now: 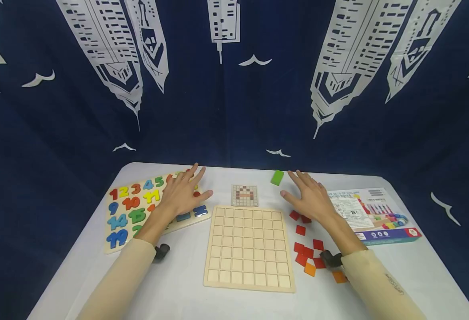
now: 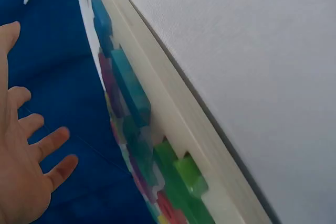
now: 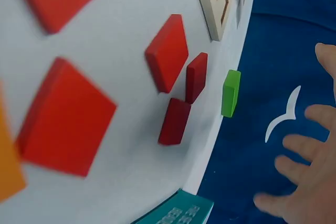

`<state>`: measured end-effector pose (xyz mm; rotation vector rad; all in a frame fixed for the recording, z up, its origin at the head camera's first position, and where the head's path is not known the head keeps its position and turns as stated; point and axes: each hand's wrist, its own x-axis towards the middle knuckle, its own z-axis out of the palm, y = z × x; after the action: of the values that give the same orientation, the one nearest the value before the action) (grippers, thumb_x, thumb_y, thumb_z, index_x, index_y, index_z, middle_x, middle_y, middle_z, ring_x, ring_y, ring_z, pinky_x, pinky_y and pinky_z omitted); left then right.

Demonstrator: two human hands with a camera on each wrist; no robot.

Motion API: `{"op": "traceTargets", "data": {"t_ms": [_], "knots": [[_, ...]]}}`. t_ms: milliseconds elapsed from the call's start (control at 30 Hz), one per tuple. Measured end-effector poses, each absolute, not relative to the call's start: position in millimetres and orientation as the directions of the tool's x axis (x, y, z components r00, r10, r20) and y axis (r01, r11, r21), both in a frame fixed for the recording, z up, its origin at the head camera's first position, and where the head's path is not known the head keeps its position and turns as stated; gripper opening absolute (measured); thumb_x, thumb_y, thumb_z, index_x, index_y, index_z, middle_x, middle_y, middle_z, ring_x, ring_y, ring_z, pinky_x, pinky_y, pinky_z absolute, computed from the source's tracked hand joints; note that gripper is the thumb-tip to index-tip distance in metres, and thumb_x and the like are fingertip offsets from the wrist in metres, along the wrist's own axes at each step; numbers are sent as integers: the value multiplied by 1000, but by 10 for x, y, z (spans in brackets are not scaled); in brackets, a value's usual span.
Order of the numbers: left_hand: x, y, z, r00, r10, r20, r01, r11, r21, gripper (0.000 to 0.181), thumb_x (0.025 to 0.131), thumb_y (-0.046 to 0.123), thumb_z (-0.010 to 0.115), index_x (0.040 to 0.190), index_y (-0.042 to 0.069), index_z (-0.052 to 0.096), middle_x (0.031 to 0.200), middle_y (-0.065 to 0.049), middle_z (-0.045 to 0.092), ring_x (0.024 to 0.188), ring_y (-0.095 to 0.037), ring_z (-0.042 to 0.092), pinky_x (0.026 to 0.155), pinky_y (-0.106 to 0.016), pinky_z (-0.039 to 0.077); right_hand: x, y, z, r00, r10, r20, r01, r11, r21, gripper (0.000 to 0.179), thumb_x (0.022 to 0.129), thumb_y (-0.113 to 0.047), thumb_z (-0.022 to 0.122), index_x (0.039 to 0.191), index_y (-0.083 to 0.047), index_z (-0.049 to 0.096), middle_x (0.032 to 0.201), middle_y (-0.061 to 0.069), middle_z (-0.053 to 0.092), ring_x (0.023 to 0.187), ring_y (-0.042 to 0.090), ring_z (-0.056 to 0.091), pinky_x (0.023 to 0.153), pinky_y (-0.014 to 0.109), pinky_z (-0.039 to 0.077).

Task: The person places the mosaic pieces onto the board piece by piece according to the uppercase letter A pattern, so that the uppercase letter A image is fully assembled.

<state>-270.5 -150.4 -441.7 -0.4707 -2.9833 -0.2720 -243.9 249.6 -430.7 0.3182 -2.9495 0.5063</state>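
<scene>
My left hand [image 1: 181, 194] is spread over the right part of a wooden number puzzle board [image 1: 112, 222]; the left wrist view shows its fingers straight and apart, holding nothing. My right hand [image 1: 311, 199] hovers between a green tile [image 1: 277, 178] and a flat cardboard box [image 1: 386, 213], its fingers also spread with nothing in them. A wooden grid board [image 1: 248, 249] of shallow square cells, none filled, lies between the forearms. Behind it is a small pattern card [image 1: 244, 195] with a brownish design on a grid.
Several red tiles [image 1: 300, 230] lie scattered right of the grid board, some touching. Two orange tiles [image 1: 309, 269] are nearer the front, one partly under the right wrist. Coloured numerals [image 1: 137, 215] sit in the puzzle board. A dark blue curtain [image 1: 226, 111] hangs behind the white table [image 1: 170, 293].
</scene>
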Motion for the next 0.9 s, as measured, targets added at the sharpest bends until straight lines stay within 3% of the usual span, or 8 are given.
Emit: {"op": "traceTargets", "data": {"t_ms": [167,333,467,600,733,900], "knots": [[-2516,-1532,-4364,-930,353,100,367,903,224,88,91,76,45,162,32,18,169,-1,16,146,-38,35,109,-65,35,-2322,2584,-4298,-966,-231,119,-259,883,-391,65,97,-51,60,149,-14,51,152,18,47,137,41,44,108,63,37],[-2292,-1525,-4319,-912,405,56,402,862,307,84,89,67,60,160,35,28,166,3,27,143,-28,42,92,-57,51,-2255,2641,-4300,-967,-248,60,-249,862,-443,48,95,-35,70,135,-9,64,126,13,66,104,30,64,83,44,56],[-2130,-1517,-4339,-887,461,25,442,832,336,85,86,63,68,158,37,31,163,4,34,137,-24,51,87,-51,55,-2226,2674,-4315,-964,-265,22,-244,849,-468,42,94,-29,71,129,-6,68,112,11,70,80,18,64,69,31,53],[-1991,-1520,-4381,-862,506,-30,461,807,369,91,83,62,73,159,33,31,163,6,33,136,-23,51,96,-51,51,-2205,2699,-4348,-961,-275,-17,-231,838,-494,39,94,-26,71,127,-4,68,111,12,71,65,12,60,63,29,51],[-1863,-1535,-4434,-828,552,-103,473,784,402,101,79,64,76,161,30,27,166,8,26,145,-22,39,107,-54,43,-2185,2713,-4378,-960,-277,-31,-225,837,-499,38,93,-25,72,125,-5,70,111,12,71,67,12,59,63,29,52],[-1719,-1561,-4497,-796,575,-191,463,781,420,113,72,72,77,162,28,23,168,8,19,151,-21,28,110,-58,38,-2168,2733,-4406,-957,-288,-35,-234,838,-493,38,92,-24,72,124,-4,70,110,10,71,72,12,61,68,30,52]]}}
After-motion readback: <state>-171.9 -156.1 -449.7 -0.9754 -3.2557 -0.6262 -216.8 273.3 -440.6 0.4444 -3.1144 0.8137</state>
